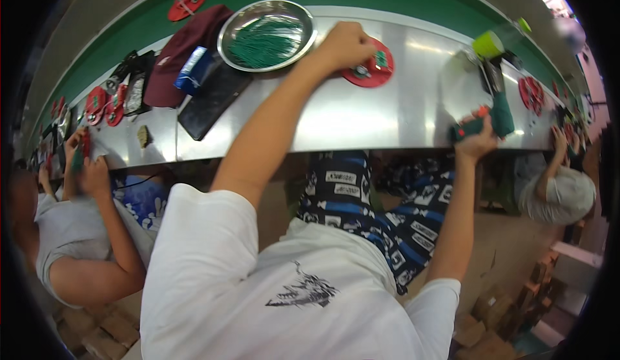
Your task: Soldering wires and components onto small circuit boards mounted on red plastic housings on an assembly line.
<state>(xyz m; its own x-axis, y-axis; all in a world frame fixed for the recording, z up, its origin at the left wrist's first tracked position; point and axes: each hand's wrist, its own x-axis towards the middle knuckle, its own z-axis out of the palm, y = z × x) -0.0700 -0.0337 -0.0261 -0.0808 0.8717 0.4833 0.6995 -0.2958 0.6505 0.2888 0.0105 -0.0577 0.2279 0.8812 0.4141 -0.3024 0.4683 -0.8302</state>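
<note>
Right hand [479,143] is seen wrapped around the handle of a dark green cordless drill [502,116], held at the near edge of the steel tabletop [420,111]. The left hand [352,46] is curled in at the upper left of a round red disc [372,83], which is laid flat on the tabletop with small green and metallic parts [380,59] on it; whether anything is pinched there cannot be told. The disc could be slid or spun if it were pressed off-centre, and the parts could be scattered. A clear bottle [489,44] with a lime-green band could be knocked if the drill were swung forward. The shiny metal bowl [303,32] could be nudged by the left forearm [271,121], since little room is left beside its rim. In that bowl, thin green strands [263,44] are loosely heaped. Any contents of the blue carton [192,70] are hidden.
</note>
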